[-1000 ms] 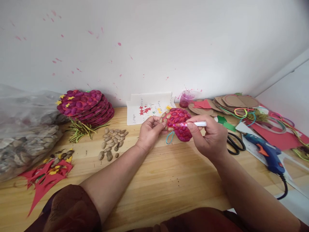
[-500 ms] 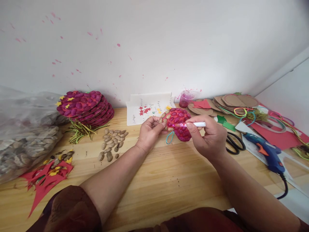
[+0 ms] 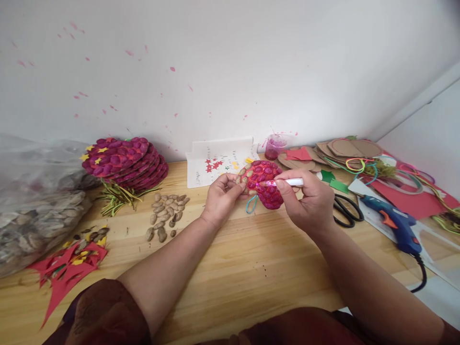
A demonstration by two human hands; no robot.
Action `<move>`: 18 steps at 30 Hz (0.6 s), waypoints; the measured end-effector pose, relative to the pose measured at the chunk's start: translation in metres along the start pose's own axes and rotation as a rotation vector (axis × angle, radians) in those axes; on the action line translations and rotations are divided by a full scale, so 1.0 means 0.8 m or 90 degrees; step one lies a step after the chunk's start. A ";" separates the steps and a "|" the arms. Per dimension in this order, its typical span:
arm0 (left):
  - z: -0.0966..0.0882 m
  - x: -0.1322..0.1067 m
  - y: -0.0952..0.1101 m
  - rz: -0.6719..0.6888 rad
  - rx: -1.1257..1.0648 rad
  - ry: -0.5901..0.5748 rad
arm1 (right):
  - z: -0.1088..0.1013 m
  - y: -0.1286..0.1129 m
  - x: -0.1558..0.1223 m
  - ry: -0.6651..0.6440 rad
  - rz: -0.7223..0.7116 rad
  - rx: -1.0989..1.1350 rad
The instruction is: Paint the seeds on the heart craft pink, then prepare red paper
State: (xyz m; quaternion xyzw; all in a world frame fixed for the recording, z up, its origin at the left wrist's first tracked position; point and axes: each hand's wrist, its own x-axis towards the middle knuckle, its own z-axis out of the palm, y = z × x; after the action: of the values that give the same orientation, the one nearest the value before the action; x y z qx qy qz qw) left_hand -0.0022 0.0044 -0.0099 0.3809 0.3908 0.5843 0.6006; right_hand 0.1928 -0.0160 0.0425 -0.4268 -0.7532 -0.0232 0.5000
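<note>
My left hand (image 3: pixel 223 196) pinches the left edge of a peanut-shell ornament (image 3: pixel 268 191), held tilted above the table. Most of its shells are magenta; those along the left edge are bare tan. A turquoise loop (image 3: pixel 251 204) hangs from its lower edge. In my right hand (image 3: pixel 309 196) is a paintbrush (image 3: pixel 293 182) with a white handle, gripped between thumb and fingers. Its magenta-wet tip touches the shells near the ornament's left part. Behind stands a clear plastic cup (image 3: pixel 273 147) stained with magenta paint.
Left: a stack of magenta ornaments (image 3: pixel 122 160), loose peanuts (image 3: pixel 167 211), a plastic bag of peanuts (image 3: pixel 39 220), red paper scraps (image 3: pixel 68 268). Behind: a white sheet (image 3: pixel 197 167) with small stars. Right: cardboard ovals (image 3: pixel 354 147), black-handled scissors (image 3: pixel 348 211), a blue glue gun (image 3: pixel 393 220) with its cord.
The brush tip has shifted very slightly across the shells. The whole view has moved a little; both hands keep their grips.
</note>
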 end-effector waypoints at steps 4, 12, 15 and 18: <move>0.000 0.000 0.000 0.012 0.001 -0.012 | 0.001 0.000 -0.002 0.007 0.005 0.013; 0.002 -0.002 0.003 0.008 -0.001 -0.009 | 0.000 -0.003 0.000 -0.017 -0.062 0.009; 0.001 -0.003 0.003 0.010 0.002 -0.009 | -0.002 -0.003 0.001 -0.021 -0.068 -0.012; 0.001 -0.002 0.002 0.010 0.003 -0.007 | -0.002 -0.004 0.001 -0.016 -0.078 -0.023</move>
State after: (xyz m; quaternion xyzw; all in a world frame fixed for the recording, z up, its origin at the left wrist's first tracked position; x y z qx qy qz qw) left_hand -0.0021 0.0025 -0.0083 0.3887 0.3859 0.5860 0.5972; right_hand 0.1922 -0.0183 0.0451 -0.3892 -0.7837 -0.0617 0.4802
